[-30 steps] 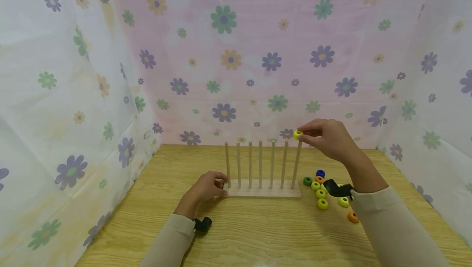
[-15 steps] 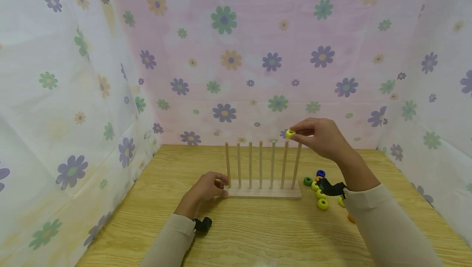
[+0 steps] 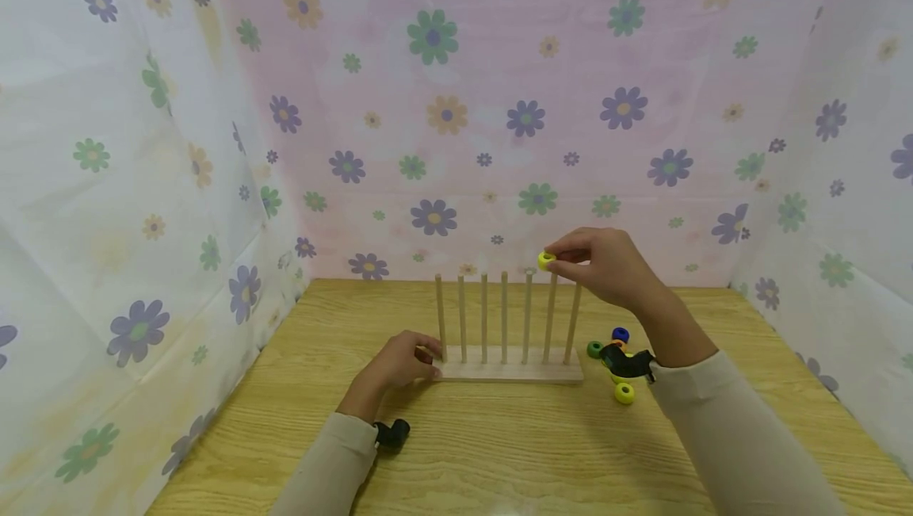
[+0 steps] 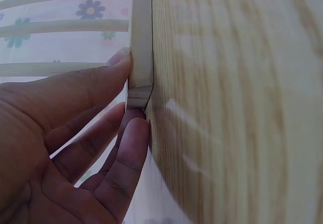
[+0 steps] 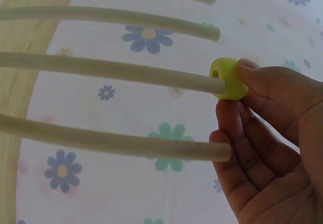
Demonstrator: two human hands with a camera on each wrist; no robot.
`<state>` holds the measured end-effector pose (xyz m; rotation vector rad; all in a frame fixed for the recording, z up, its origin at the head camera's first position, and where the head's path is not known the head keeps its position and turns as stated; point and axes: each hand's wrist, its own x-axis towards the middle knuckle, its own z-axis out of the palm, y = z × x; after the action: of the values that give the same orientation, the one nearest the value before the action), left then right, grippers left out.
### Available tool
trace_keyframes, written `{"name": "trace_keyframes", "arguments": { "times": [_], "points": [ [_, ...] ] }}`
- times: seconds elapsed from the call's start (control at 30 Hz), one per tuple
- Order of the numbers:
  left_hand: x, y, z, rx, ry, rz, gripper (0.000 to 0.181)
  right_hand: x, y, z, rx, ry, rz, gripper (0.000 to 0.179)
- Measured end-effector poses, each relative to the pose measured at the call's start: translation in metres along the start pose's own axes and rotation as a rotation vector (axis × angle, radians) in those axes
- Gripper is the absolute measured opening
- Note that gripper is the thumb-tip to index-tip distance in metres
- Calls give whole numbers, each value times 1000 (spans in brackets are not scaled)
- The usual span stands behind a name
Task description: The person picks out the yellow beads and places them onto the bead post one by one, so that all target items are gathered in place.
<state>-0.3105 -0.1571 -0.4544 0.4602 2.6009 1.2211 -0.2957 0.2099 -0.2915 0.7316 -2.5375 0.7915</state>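
My right hand (image 3: 602, 266) pinches a yellow bead (image 3: 546, 261) between thumb and fingertips, up at the height of the peg tops. In the right wrist view the bead (image 5: 234, 77) overlaps the tip of one peg (image 5: 151, 77), its hole facing the pegs. The pegs stand upright in a row on a pale wooden base (image 3: 509, 374), and no beads show on them. At the left end of that peg rack, my left hand (image 3: 399, 359) grips the base. The left wrist view has the thumb along the base (image 4: 141, 47) and other fingers around its end.
Right of the rack, loose beads lie on the wood-grain table (image 3: 485, 452): a blue bead (image 3: 620, 334), a green bead (image 3: 595, 349), a yellow bead (image 3: 624, 394) and others partly hidden by my right wrist's black camera mount (image 3: 628, 361). Flowered cloth (image 3: 485, 72) hangs behind and at both sides.
My right hand has carried the yellow bead leftward, from over the rightmost peg to just left of the second peg from the right. My left hand has stayed at the base.
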Motion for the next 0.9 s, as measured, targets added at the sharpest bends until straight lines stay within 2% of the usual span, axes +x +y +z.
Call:
{"name": "trace_keyframes", "arguments": {
  "times": [0.2, 0.47, 0.9],
  "points": [
    [0, 0, 0, 1, 0, -3, 27, 2, -6, 7, 29, -10, 3, 22],
    [-1, -2, 0, -1, -1, -15, 45, 7, -13, 14, 55, -12, -15, 22],
    [-1, -2, 0, 2, 0, -8, 43, 16, -25, 22, 89, -41, -18, 24]
  ]
}}
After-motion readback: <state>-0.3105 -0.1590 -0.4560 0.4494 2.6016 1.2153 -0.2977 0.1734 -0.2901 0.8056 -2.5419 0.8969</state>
